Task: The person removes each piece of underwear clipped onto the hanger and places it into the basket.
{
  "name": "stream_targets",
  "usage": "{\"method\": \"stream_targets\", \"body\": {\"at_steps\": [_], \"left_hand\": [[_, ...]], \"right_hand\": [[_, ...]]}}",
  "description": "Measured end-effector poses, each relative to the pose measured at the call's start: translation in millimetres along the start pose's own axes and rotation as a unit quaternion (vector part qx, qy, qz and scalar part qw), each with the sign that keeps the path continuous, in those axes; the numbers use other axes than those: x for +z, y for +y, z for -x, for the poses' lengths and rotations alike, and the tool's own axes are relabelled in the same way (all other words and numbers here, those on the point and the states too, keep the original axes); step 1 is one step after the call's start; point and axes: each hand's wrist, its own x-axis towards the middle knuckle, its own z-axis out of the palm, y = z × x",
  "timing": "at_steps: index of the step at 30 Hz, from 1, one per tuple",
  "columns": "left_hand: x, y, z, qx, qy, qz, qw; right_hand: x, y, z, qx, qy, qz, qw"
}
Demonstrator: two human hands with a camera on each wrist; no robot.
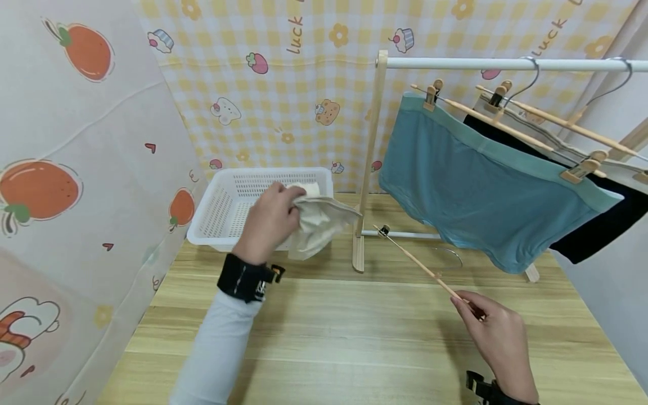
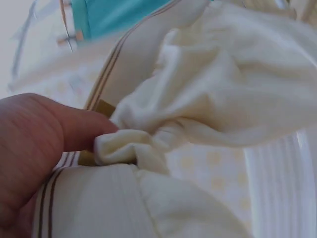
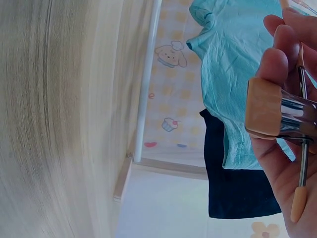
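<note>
My left hand (image 1: 270, 219) pinches cream underpants (image 1: 321, 228) by the waistband, at the right side of the white basket. In the left wrist view, brown stripes run along the waistband, the cloth bunches beside the thumb (image 2: 74, 124), and the other fingers are hidden. Low on the right, my right hand (image 1: 498, 334) grips one end of a wooden clip hanger (image 1: 420, 264), its far end pointing toward the rack's foot. The right wrist view shows a wooden-tipped clip (image 3: 264, 106) on the hanger against that hand's fingers.
A white perforated basket (image 1: 202, 233) stands at the back left of the wooden table (image 1: 324, 349). From the rack's white rail (image 1: 455, 64) hang teal underpants (image 1: 471, 169) and a black garment (image 1: 607, 219) behind them. A patterned cloth (image 1: 304, 112) covers the back wall.
</note>
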Motion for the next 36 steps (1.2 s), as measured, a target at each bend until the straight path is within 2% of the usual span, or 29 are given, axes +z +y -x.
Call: {"method": "stream_targets", "body": {"at_steps": [4,9,14,18,21,25,27,30,33,36], "left_hand": [[-4.3,-30.6,-23.9,-0.026,0.002,-0.011,0.9996],[0.7,-62.1,-44.1,-0.047,0.001,-0.012,0.9988],[10.8,-85.7,-57.6,-0.071,-0.002,-0.021,0.9972],[14.0,-98.0,-63.3,-0.098,-0.015,-0.031,0.9945],[14.3,-103.0,-65.9,-0.121,-0.053,-0.032,0.9907],[16.0,-107.1,-66.7,-0.151,-0.121,-0.039,0.9802],[18.6,-107.5,-65.9,-0.158,-0.14,-0.047,0.9763],[22.7,-105.1,-63.4,-0.15,-0.141,-0.054,0.9772],[26.0,-96.8,-57.8,-0.138,-0.125,-0.052,0.9812],[29.1,-82.5,-47.2,-0.126,-0.095,-0.036,0.9868]], "right_hand": [[1,-1,-1,0.004,-0.008,0.003,1.0],[1,-2,-2,0.005,-0.012,0.001,1.0],[-1,-2,-2,0.006,-0.011,0.002,1.0],[-1,-3,-2,0.011,-0.017,0.003,1.0],[-3,-3,-1,0.015,-0.018,0.003,1.0],[-2,-2,-1,0.014,-0.016,0.003,1.0],[-1,-2,-2,0.013,-0.016,0.003,1.0],[-1,-1,-2,0.013,-0.018,0.006,1.0],[0,-1,-3,0.015,-0.022,0.009,1.0],[0,1,-4,0.013,-0.023,0.011,1.0]]}}
